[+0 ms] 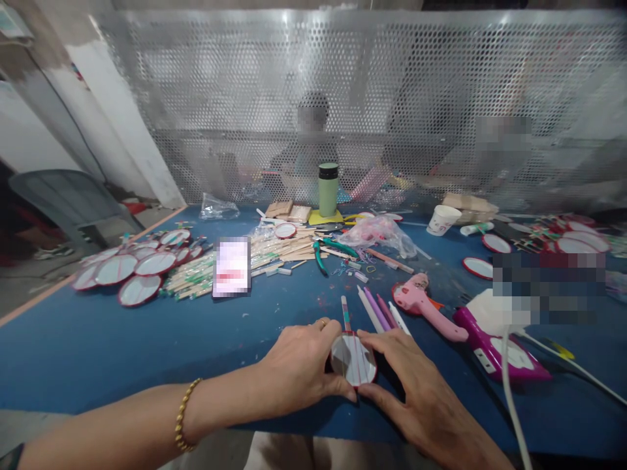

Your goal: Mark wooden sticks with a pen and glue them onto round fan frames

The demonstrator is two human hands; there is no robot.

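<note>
Near the table's front edge, my left hand [306, 359] and my right hand [409, 385] grip a small red-rimmed toy drum [353, 360] from both sides. Its white round face is turned up, and thin lines run across it. A short stick with a coloured band [345, 313] sticks out from its far side. The fingers of both hands are curled against the rim, with the thumbs at the near edge. Just beyond my right hand lie several white and purple pens [376, 308].
A pink glue gun [428, 307] and a purple device [504, 352] with a white cable lie to the right. Red-rimmed drums [116, 268] pile up at left beside wooden sticks [193, 274] and a phone [232, 266]. Pliers [321, 258], a green bottle [328, 190] and a paper cup [443, 220] stand further back.
</note>
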